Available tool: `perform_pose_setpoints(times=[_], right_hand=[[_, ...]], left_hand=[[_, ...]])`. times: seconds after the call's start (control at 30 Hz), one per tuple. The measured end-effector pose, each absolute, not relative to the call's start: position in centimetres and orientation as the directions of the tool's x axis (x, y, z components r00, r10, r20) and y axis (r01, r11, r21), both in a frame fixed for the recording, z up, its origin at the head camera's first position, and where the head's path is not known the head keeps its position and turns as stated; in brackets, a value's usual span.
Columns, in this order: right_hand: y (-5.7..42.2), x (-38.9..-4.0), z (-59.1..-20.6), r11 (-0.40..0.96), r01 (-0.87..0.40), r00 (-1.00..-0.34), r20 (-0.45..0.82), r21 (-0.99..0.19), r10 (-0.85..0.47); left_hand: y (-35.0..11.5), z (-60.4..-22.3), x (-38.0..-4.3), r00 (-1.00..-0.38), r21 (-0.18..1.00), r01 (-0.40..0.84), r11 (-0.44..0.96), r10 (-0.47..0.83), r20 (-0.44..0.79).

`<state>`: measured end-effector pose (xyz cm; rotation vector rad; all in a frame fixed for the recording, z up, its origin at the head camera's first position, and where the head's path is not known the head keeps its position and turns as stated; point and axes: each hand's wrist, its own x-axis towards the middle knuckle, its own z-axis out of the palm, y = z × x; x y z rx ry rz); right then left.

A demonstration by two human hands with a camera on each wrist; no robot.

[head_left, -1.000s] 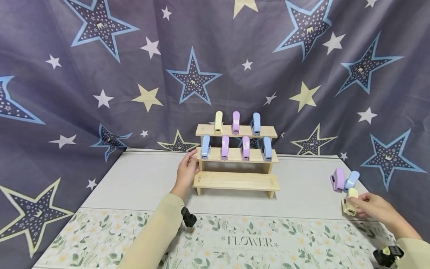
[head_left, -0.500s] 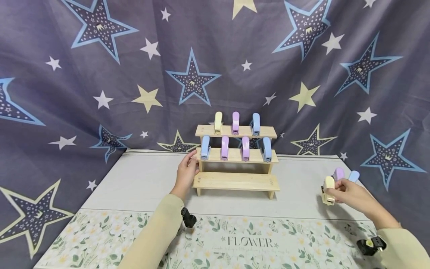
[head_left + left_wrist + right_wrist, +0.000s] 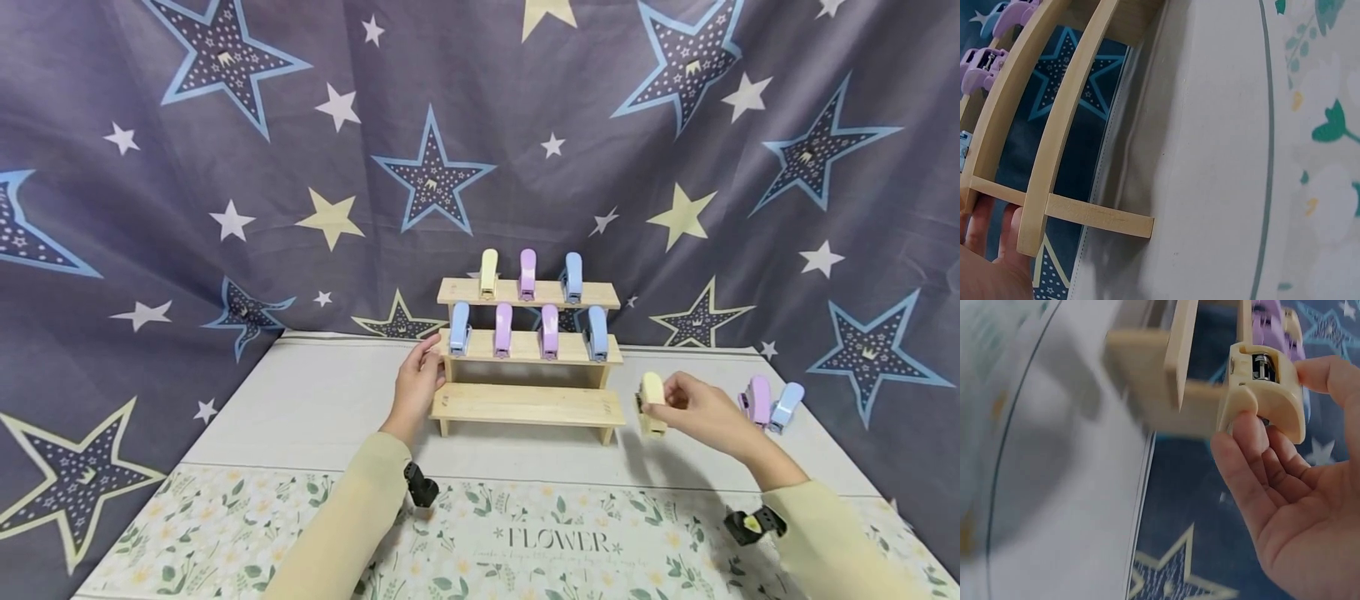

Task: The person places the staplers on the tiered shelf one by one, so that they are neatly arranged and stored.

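Observation:
My right hand point(image 3: 701, 408) pinches a cream hole punch point(image 3: 651, 404) in the air, just right of the wooden rack's lowest shelf point(image 3: 525, 403). In the right wrist view the metal pin and spring of this hole punch point(image 3: 1266, 365) show in its window, with fingertips below it and a fingertip on its other side. My left hand point(image 3: 416, 387) grips the left end of the rack's middle shelf point(image 3: 517, 348); some of its fingers are behind the wood in the left wrist view. Blue and purple hole punches point(image 3: 502, 330) stand on that shelf.
The top shelf point(image 3: 457, 289) holds one cream, one purple and one blue hole punch point(image 3: 572, 277). On the white table at the right stand a purple hole punch point(image 3: 757, 402) and a blue one point(image 3: 786, 407). A starry curtain point(image 3: 285, 167) hangs behind.
My right hand has lifted the cream hole punch from beside the purple and blue ones and carried it left toward the rack. The left hand stays on the rack.

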<state>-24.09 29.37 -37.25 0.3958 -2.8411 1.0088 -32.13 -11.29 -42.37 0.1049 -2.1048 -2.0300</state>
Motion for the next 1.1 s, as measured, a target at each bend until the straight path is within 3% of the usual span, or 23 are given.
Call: perform_pose_setpoints(times=[0.4,1.1], right_hand=[[21.3,-26.2,-37.6,0.609,-0.368,-0.926,0.218,-0.702,-0.309],[9.7,-28.7,-40.5,0.490,-0.300,-0.943,0.176,-0.818,-0.283]], left_hand=[[-11.2,-42.3,-32.2,-0.975,0.994,0.101,0.046,-0.196,0.108],[-11.2,-42.2,-32.2,-0.976,0.994,0.097,0.053,-0.193,0.105]])
